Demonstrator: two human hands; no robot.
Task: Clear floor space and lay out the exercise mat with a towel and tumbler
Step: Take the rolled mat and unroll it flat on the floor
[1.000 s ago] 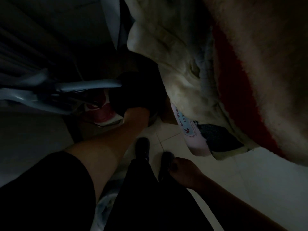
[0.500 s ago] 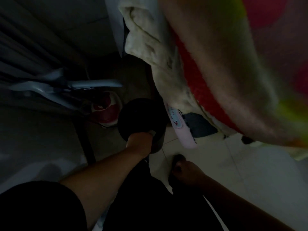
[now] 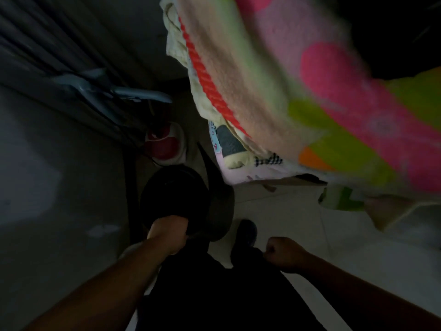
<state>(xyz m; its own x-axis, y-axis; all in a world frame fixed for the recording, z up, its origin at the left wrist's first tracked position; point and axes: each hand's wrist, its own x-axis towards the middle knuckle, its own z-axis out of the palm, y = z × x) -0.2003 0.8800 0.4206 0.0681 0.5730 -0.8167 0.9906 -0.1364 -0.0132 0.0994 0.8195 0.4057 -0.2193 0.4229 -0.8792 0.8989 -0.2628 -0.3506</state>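
Head view: L hand (image 3: 167,231) w/ fingers curled round the near rim of the rolled dark mat (image 3: 175,197), apparently end-on by the bed blanket (image 3: 286,91), prob. to free it; R hand (image 3: 282,253) fisted, seemingly empty, above the floor (image 3: 298,218).

- The left hand (image 3: 168,231) reaches forward, arm straight. Its fingers curl round the edge of a dark round thing (image 3: 175,197).
- The right hand (image 3: 282,253) is a tight fist, holding nothing, arm bent.
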